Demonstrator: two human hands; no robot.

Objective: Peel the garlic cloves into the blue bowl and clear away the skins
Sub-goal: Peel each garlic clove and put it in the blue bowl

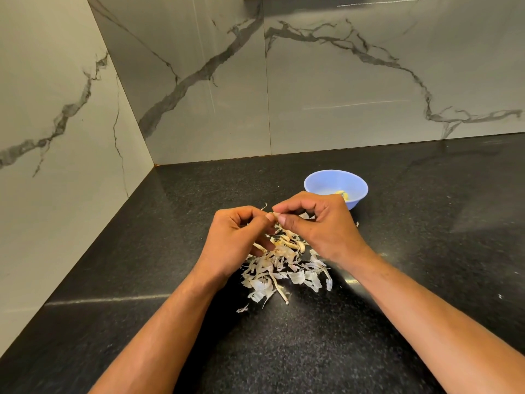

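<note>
— What have your hands got hold of?

— My left hand (238, 237) and my right hand (315, 226) meet above the heap, fingers curled, and both pinch one garlic clove (273, 216) between their fingertips. Only a pale sliver of it shows.

— And the skins?

— The garlic skins (284, 268) lie in a loose pile on the black counter (397, 280), right below my hands and spreading toward me. A thin stem (281, 292) lies at the near edge of the pile.

— Where is the bowl?

— The blue bowl (335, 183) stands upright just beyond my right hand, nearer the marble wall (341, 81). Something pale yellow (343, 194) lies inside it; my knuckles hide part of it.
</note>
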